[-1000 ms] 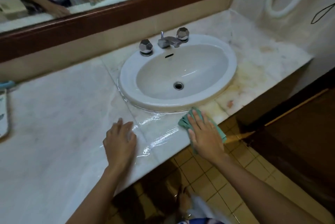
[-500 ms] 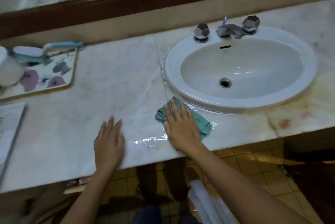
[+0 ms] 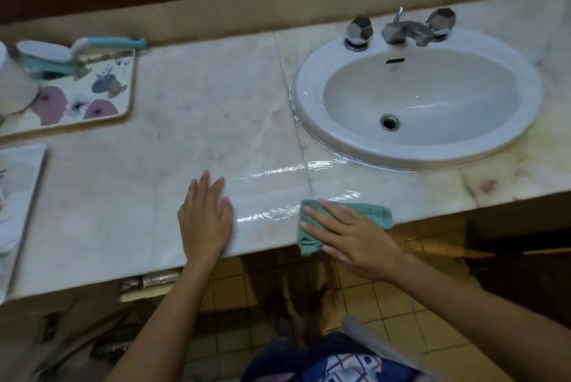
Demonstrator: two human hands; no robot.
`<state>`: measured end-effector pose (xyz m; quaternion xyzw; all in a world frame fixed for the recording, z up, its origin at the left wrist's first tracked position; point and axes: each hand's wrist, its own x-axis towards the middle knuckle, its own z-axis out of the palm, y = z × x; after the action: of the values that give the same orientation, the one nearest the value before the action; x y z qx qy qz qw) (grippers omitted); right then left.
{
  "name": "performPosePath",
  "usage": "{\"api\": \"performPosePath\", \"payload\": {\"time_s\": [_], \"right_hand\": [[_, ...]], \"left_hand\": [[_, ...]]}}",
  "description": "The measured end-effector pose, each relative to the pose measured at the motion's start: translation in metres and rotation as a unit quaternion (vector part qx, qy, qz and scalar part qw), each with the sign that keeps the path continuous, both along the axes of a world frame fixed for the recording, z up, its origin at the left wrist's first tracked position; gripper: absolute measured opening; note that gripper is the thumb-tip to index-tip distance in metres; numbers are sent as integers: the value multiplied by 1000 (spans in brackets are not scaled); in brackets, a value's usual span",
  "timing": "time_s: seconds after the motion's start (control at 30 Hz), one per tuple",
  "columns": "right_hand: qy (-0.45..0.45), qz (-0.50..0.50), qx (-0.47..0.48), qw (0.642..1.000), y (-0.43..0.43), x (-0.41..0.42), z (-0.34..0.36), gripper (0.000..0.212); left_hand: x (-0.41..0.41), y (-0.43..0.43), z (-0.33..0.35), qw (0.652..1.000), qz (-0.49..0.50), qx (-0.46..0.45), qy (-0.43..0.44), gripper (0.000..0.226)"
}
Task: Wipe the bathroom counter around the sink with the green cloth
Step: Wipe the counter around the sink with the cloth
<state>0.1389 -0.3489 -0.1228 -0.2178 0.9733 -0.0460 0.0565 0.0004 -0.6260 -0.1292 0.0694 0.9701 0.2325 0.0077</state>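
Part of the job looks done: wet streaks (image 3: pixel 278 172) shine on the worktop (image 3: pixel 200 109) in front of the sink (image 3: pixel 309 125), so I judge that strip wiped. The cloth (image 3: pixel 375 211) lies at the front edge, one corner hanging over it, pressed under the right grip (image 3: pixel 349 233), fingers straight, not curled round it. The left grip (image 3: pixel 205 221) rests flat and empty just to the left. Probably left to do: the stained patch (image 3: pixel 488 187) right of the sink, the strip behind the taps (image 3: pixel 401 30), and the dry stretch toward the tray (image 3: pixel 132 85). Leftward room is wide; the drop-off is close
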Motion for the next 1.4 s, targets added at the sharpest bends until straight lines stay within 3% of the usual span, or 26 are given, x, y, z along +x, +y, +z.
{"api": "performPosePath", "payload": {"time_s": [0.1,0.27,0.4,0.5,0.67,0.83,0.93,1.1,1.17,1.3,1.4], "right_hand": [[-33,-133,-29,990,17,-11,6,54],[-17,-349,-43,936,-41,-49,0,62],[-21,-287,-64,955,-49,-35,-2,61],[2,-265,-57,962,-10,-5,-7,59],[17,-416,-46,908,96,43,-5,59],[18,-525,-54,849,179,94,-7,58],[26,-527,-94,845,188,96,-6,58],[23,-437,-78,896,207,74,-1,58],[21,-426,-80,901,222,70,0,59],[11,-468,-92,879,258,65,1,61],[38,-513,-70,855,310,61,-2,62]], "left_hand": [[1,-1,-3,1000,7,0,2,45],[-3,8,-1,1000,24,17,-11,47],[1,25,10,993,87,58,-45,38],[20,60,13,994,33,101,-26,32],[60,147,20,981,-78,179,-12,33],[76,259,33,966,-172,191,5,30],[68,328,43,961,-218,167,26,29],[48,429,50,959,-226,168,-15,24],[42,456,47,962,-223,147,-50,25],[35,472,29,965,-237,37,-108,30],[41,473,28,973,-209,-24,-97,29]]}}
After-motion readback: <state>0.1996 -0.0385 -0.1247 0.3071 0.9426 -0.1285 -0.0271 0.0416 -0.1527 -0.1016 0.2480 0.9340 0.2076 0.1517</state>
